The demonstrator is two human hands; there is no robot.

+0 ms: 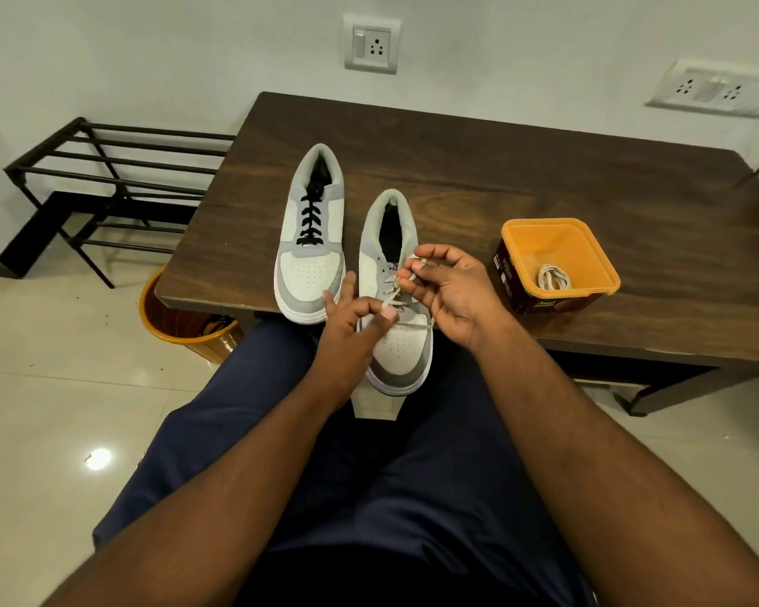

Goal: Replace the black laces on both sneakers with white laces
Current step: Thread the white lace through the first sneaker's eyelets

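Lacing: white lace going into near sneaker, frame centre.
Legs: dark blue trousers, bottom centre, both forearms reaching up over them.
Left hand: centre frame, fingers curled, pinching white lace at near sneaker's lower eyelets.
Right hand: just right of left hand, thumb and fingers pinching the other run of the lace, over the tongue.
Near sneaker: grey/white, toe hanging past the table's near edge toward the lap; white lace threaded through the lower eyelets, upper ones hidden by fingers.
Far sneaker: just left of the near one, on the table, toe at the near edge; black lace fully in.
Table: dark wood, fills centre to right.
Orange tub: right of sneakers, well apart, on the table; coiled white lace inside.
Orange bin: floor, under the table's left corner.
Rack: black metal, upper left.
Wall sockets: top centre, second one upper right.
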